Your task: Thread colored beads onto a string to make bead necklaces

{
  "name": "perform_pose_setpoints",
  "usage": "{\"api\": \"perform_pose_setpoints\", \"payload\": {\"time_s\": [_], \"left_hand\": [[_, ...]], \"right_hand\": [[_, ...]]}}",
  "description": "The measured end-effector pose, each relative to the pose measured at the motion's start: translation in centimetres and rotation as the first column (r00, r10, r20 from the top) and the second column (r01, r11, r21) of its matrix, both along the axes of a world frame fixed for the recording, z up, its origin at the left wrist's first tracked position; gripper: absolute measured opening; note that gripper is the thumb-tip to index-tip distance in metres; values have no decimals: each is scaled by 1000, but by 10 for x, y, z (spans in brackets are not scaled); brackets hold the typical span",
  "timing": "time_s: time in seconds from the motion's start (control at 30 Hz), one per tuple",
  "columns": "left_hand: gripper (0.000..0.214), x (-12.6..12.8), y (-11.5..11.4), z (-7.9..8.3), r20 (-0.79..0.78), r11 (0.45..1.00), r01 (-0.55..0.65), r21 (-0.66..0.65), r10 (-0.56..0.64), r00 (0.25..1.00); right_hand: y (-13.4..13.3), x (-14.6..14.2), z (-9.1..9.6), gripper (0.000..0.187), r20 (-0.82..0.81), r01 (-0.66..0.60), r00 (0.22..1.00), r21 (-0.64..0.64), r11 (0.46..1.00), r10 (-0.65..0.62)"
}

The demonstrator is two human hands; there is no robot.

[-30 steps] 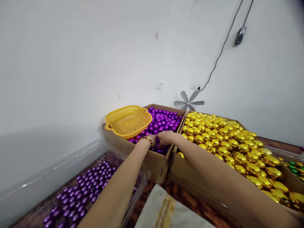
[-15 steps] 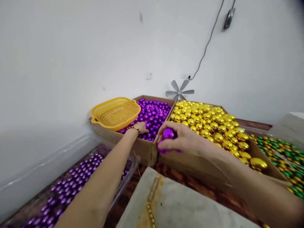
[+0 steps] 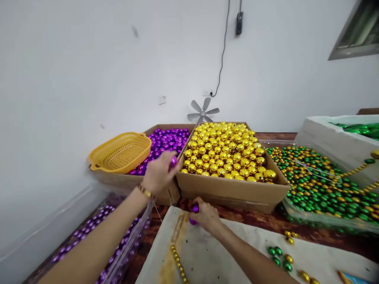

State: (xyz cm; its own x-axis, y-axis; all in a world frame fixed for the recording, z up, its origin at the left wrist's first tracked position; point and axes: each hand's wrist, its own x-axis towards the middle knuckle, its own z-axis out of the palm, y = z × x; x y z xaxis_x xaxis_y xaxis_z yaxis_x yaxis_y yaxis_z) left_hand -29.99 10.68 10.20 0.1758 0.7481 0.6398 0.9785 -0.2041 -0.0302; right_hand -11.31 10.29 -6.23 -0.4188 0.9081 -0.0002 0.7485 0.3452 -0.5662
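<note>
My left hand, with a beaded bracelet at the wrist, is closed around a shiny purple bead over the front corner of the cardboard box of purple beads. Lower down, my right hand grips purple beads just above the pale cloth. How many it holds is partly hidden by the fingers. A string of gold beads lies on that cloth, left of my right hand. Beside my left hand is the cardboard box of large gold beads.
A yellow plastic basket rests on the purple box. Clear tubs hold purple beads at left and green and gold beads at right. Loose green and gold beads lie on the cloth. A white foam box stands far right.
My left hand has risen out of the purple beads with one in its fingers. My right hand has come down from the box edge to the cloth, still holding purple beads. The view has swung right.
</note>
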Motion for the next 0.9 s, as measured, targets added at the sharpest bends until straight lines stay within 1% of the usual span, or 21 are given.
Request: {"api": "perform_pose_setpoints", "payload": {"time_s": [0.07,0.1,0.17,0.23,0.27,0.3,0.37,0.43,0.47,0.57,0.63,0.7,0.73,0.8,0.83,0.87,0.9], "left_hand": [[39,33,-33,-28,-41,980,76,-186,-85,996],[36,47,-46,-46,-49,953,82,-291,-101,994],[29,63,-66,-82,-39,894,5,-447,-24,999],[27,64,-72,-113,-1,837,-109,-537,128,992],[28,61,-71,-125,34,811,-142,-568,195,980],[30,57,-68,-134,73,789,-164,-592,255,964],[36,47,-59,-147,145,754,-186,-630,350,926],[39,41,-51,-154,170,732,-213,-647,411,896],[38,40,-47,-158,154,724,-238,-648,430,890],[36,41,-41,-170,12,710,-337,-619,437,899],[37,42,-40,-179,-93,710,-390,-586,419,903],[40,42,-41,-184,-158,725,-409,-554,391,907],[41,42,-43,-183,-180,728,-415,-545,382,906],[41,42,-48,-174,-208,735,-422,-531,369,906],[39,43,-52,-164,-208,748,-410,-522,355,911],[35,44,-55,-152,-194,774,-379,-507,326,925],[30,47,-58,-136,-162,815,-319,-483,274,948]], "right_hand": [[1,-9,-2,40,0,6,1000,33,999,-6],[0,-11,-3,40,-4,8,1000,53,999,-7],[-1,-12,-5,41,-17,5,1000,96,995,-3],[-2,-8,-8,43,-28,0,1000,133,991,4],[-3,-6,-9,43,-32,0,999,149,989,5],[-3,-3,-10,42,-36,2,999,164,986,4],[-4,2,-10,40,-39,4,999,191,982,4],[-5,8,-8,36,-33,-1,999,216,976,9],[-6,11,-5,32,-25,-9,1000,230,973,16],[-14,25,12,19,3,-64,998,284,957,66],[-22,39,33,14,16,-119,993,326,938,121],[-27,58,60,14,22,-171,984,384,907,176],[-26,69,76,16,23,-186,981,421,888,195],[-14,96,108,19,26,-173,982,539,825,189],[-2,110,123,18,21,-134,989,577,806,149],[14,124,136,19,0,-45,998,600,799,56],[34,136,148,22,-24,39,999,611,791,-31]]}}
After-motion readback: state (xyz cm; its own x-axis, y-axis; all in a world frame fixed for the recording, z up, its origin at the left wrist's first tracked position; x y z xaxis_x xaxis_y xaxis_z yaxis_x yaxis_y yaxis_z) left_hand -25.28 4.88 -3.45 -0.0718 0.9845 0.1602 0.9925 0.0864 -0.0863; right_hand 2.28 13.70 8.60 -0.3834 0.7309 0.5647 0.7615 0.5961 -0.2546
